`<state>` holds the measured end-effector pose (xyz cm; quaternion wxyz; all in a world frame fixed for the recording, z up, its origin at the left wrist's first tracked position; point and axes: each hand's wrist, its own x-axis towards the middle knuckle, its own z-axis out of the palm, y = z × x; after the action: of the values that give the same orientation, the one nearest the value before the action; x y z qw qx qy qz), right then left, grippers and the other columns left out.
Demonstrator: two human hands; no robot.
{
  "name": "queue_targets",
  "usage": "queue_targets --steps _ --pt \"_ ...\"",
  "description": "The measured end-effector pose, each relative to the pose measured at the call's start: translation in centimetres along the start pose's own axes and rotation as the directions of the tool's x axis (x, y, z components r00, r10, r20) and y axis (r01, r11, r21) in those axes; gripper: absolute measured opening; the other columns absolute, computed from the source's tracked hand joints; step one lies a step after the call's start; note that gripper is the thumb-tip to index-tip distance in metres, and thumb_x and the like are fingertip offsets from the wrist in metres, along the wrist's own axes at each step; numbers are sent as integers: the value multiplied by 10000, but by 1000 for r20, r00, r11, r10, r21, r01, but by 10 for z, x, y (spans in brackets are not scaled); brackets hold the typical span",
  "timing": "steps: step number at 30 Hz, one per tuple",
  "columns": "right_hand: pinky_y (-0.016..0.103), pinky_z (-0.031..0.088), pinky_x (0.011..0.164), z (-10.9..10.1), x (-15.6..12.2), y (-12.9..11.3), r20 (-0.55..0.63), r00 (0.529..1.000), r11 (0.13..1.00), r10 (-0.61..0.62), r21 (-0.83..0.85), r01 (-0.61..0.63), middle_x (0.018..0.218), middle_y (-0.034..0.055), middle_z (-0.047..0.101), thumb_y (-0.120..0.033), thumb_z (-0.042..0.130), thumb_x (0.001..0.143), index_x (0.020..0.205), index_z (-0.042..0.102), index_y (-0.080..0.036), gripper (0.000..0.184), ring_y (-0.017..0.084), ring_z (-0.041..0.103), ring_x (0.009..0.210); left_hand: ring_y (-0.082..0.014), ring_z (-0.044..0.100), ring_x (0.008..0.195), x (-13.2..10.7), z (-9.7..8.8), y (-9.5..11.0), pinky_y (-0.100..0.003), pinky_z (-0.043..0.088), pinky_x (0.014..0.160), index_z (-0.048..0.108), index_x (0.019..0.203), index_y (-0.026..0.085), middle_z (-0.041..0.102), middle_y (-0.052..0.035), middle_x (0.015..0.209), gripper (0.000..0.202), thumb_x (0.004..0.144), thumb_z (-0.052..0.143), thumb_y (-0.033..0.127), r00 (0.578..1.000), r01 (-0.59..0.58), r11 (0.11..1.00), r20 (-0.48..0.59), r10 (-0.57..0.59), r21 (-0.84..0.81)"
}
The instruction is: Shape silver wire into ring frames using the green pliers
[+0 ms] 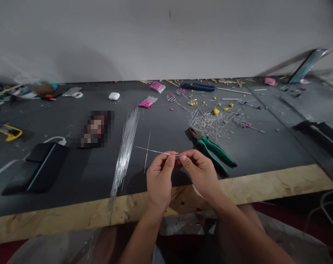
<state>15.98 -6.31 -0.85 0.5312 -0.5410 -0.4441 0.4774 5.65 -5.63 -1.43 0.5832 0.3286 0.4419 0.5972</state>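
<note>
My left hand [160,176] and my right hand [200,169] meet over the table's front edge, both pinched on a thin silver wire [152,150] that sticks out to the left. A small dark red thing sits between my fingers; I cannot make it out. A second loose wire [147,152] lies crosswise under the first. A bundle of silver wires [125,150] lies to the left. Green-handled pliers [214,151] lie just right of my right hand.
A heap of cut wire scraps [207,123] with yellow and pink bits lies behind the pliers. Pink bags [147,102], a white earbud case [114,96], a black case [42,167] and a yellow tool [8,132] are spread over the dark table [265,146].
</note>
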Motion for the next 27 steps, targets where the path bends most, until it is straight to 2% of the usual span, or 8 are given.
queue_targets --steps 4,7,11,16,23,27 --pt "264 470 646 -3 6 0 35 999 999 37 22 -38 701 2 648 -365 572 823 774 617 -190 188 131 586 659 -94 615 742 3 -2 4 -211 508 701 671 868 218 671 12 841 89 787 643 242 998 29 999 51 -30 26" --pt "262 457 641 -5 6 -3 72 996 998 55 -19 -54 691 4 630 -373 563 828 775 611 -182 204 131 571 650 -92 616 733 6 -7 9 -215 504 698 662 927 232 680 9 863 140 789 644 243 999 -4 999 54 1 50" --pt "269 451 638 -8 6 -4 129 989 996 76 -64 -69 664 9 616 -393 532 844 726 584 -174 253 130 563 629 -110 623 754 11 -15 17 -243 507 714 684 893 212 690 -12 842 127 817 607 279 997 -36 998 66 32 61" --pt "273 473 615 -12 6 0 180 976 992 122 -58 -113 638 3 620 -437 522 837 720 558 -183 282 133 577 601 -130 641 730 15 -24 30 -273 519 715 698 854 176 708 -37 811 146 792 633 291 994 -20 993 107 7 120" --pt "265 482 610 -14 3 0 187 978 989 88 -136 -63 710 9 636 -381 616 777 890 637 -187 226 138 593 669 -127 638 665 16 -23 36 -281 529 675 702 841 156 716 -50 784 184 760 660 316 999 -1 986 50 -7 169" --pt "266 491 594 -15 3 1 169 985 992 32 -129 -11 691 18 643 -368 582 802 841 646 -182 200 140 595 656 -131 640 651 17 -23 35 -281 527 651 699 827 145 714 -58 763 205 741 674 329 999 24 984 36 -31 179"
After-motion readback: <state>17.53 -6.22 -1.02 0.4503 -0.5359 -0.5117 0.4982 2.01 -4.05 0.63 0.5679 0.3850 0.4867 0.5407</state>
